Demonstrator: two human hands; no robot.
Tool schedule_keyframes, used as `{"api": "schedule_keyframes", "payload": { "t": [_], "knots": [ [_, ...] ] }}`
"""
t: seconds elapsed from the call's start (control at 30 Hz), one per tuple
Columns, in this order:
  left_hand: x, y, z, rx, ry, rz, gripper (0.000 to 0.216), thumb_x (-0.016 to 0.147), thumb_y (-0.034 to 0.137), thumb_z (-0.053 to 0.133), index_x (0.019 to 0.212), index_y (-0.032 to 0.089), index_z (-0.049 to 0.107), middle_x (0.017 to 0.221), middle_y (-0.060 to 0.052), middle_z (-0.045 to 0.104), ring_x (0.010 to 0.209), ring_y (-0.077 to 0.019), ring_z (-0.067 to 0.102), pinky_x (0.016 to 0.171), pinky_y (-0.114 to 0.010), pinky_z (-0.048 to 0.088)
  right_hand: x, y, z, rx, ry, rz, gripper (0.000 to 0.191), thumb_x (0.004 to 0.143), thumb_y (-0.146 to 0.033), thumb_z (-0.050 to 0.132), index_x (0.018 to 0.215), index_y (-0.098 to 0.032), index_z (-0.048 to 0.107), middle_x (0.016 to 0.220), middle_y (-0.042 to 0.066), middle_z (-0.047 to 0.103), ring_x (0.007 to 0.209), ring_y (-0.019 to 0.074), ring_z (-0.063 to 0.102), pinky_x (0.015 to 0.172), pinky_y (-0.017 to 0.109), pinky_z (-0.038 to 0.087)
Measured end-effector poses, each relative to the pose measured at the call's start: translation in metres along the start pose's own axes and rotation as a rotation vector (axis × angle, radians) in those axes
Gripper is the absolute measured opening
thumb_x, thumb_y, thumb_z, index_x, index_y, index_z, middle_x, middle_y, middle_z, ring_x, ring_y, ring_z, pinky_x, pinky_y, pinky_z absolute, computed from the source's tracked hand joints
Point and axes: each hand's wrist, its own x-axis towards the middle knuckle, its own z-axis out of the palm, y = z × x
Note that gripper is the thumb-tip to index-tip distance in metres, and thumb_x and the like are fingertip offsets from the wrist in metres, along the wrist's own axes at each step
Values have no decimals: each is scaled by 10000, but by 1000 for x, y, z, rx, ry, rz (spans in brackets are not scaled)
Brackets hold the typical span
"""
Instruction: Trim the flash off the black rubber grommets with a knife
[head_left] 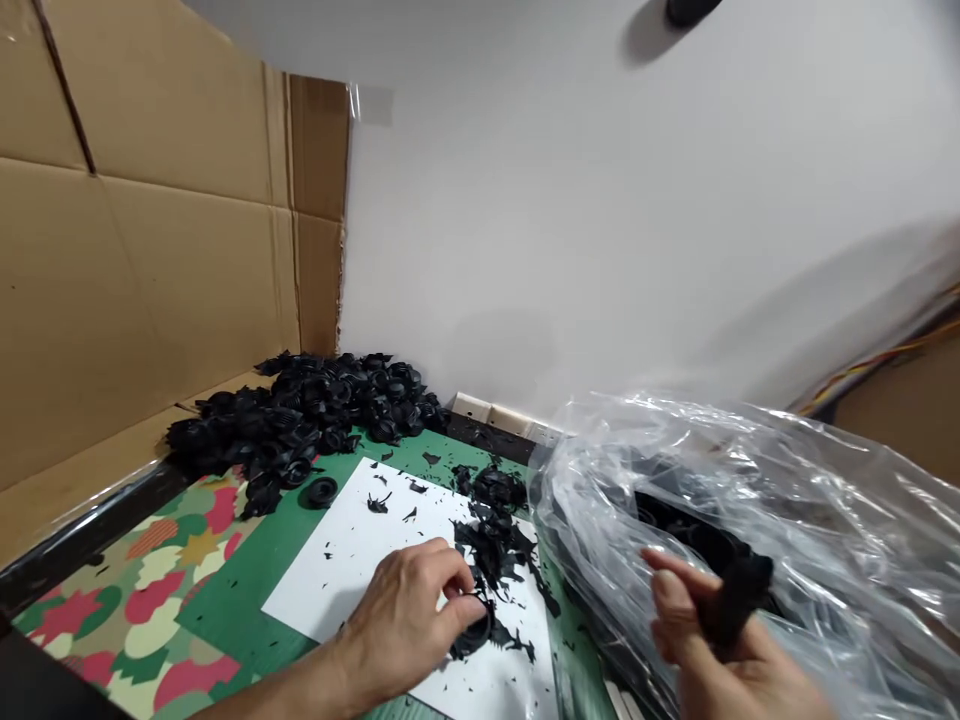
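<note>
My left hand (409, 620) is closed in a pinch on a round black rubber ring (474, 635), low over a white sheet (322, 570). Its fingers cover part of the ring. At the lower right, my right hand (727, 650) is closed around a thick black handle-like piece (742, 600); I cannot make out its kind. Black shavings (495, 550) lie heaped on the sheet just beyond my left hand, with small scraps scattered about. Another black ring (321, 492) rests on the green mat beside the sheet.
A large pile of black rubber pieces (330, 400) sits at the back left. Cardboard (165, 220) walls the left side. On the right is a clear plastic bag (600, 540) with black parts inside. The green mat (247, 590) and a colourful patterned sheet (150, 590) cover the table.
</note>
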Motion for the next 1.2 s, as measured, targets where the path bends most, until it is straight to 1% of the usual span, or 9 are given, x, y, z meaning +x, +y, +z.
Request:
{"api": "schedule_keyframes", "payload": {
  "t": [0.13, 0.27, 0.37, 0.53, 0.67, 0.87, 1.03, 1.13, 1.2],
  "knots": [
    [-6, 4, 16, 48, -45, 33, 131, 649, 209, 738, 635, 212, 608, 720, -14, 545, 711, -221, 491, 707, -325, 320, -34, -9, 42, 110, -130, 82, 532, 682, -664, 616, 868, -176, 714, 821, 70, 692, 732, 248, 590, 602, 308, 416],
    [3, -2, 17, -230, 7, -202, 254, 578, 90, 724, 506, 208, 510, 616, 29, 442, 664, -191, 473, 676, -294, 326, -41, -14, 58, 178, -203, 113, 511, 711, -667, 584, 820, -183, 708, 877, 63, 697, 853, 264, 600, 747, 323, 432],
    [12, -12, 7, -383, -22, -364, 225, 580, 224, 738, 512, 197, 526, 519, 44, 447, 502, -139, 436, 509, -251, 293, -42, -13, 59, 180, -213, 111, 506, 704, -683, 578, 753, -191, 685, 836, 52, 671, 866, 268, 574, 776, 325, 400],
    [10, -24, -10, -584, -6, -510, 403, 485, 481, 757, 589, 191, 497, 502, 67, 469, 344, -66, 386, 356, -196, 198, -48, -14, 67, 229, -350, 139, 539, 664, -726, 574, 626, -190, 623, 602, -3, 525, 629, 183, 468, 611, 287, 355],
    [3, -25, -15, -705, 56, -511, 454, 461, 500, 793, 557, 170, 496, 476, 58, 483, 355, -55, 418, 348, -180, 211, -57, -16, 84, 259, -457, 94, 457, 652, -647, 632, 656, -191, 661, 654, 22, 627, 669, 212, 538, 608, 283, 388],
    [3, -33, -12, -782, 84, -495, 516, 453, 565, 816, 526, 155, 511, 426, 39, 501, 339, -55, 390, 352, -188, 169, -68, -22, 104, 327, -414, 67, 302, 621, -460, 711, 752, -188, 696, 718, 37, 682, 704, 227, 607, 675, 302, 460],
    [1, -34, -12, -778, 51, -442, 555, 461, 612, 804, 483, 156, 488, 379, 63, 436, 366, -50, 330, 392, -198, 165, -70, -37, 110, 338, -466, 27, 348, 563, -340, 742, 884, -209, 717, 800, 24, 670, 705, 202, 585, 629, 279, 451],
    [-2, -27, -18, -771, -61, -368, 568, 463, 638, 789, 476, 143, 512, 408, 46, 456, 391, -61, 354, 413, -205, 198, -62, -41, 110, 364, -635, 210, 236, 577, -382, 728, 665, -172, 663, 572, -6, 580, 527, 146, 498, 521, 262, 393],
    [-4, -25, -21, -804, -104, -331, 564, 494, 644, 775, 489, 135, 533, 442, 28, 486, 413, -72, 386, 422, -206, 226, -54, -40, 108, 370, -671, 363, 300, 588, -423, 727, 557, -174, 561, 448, -63, 425, 421, 88, 363, 442, 226, 300]
  ]
}}
